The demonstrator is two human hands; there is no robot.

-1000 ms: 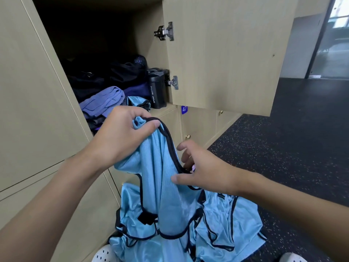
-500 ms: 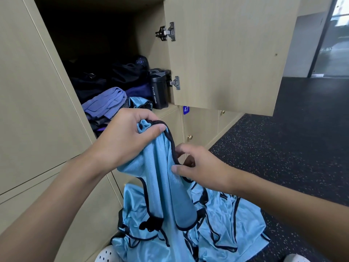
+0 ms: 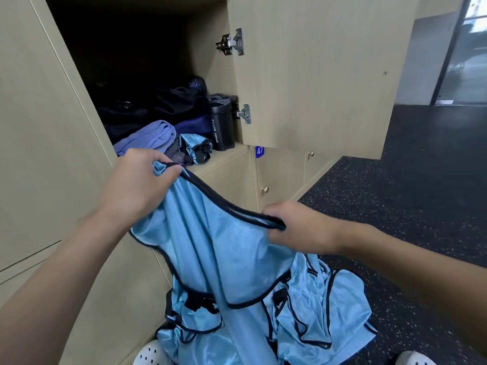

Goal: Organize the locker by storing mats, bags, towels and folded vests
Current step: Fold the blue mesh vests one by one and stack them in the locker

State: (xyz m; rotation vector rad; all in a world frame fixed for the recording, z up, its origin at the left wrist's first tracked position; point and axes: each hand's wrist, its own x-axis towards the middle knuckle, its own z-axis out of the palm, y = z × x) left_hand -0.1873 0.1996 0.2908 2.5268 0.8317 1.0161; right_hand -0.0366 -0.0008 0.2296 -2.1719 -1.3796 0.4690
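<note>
Open locker interior dark, bags indistinct | left hand and right hand pinch vest trim

Even, bright indoor light — locker interior deeply shadowed; wide-angle bending at edges; right hand slightly motion-blurred.

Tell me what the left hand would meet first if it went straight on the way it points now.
Probably the folded blue vest at the front edge of the locker, just right of the lilac towel. The left hand, gripping the held vest, aims up and right; depth is unclear.
</note>
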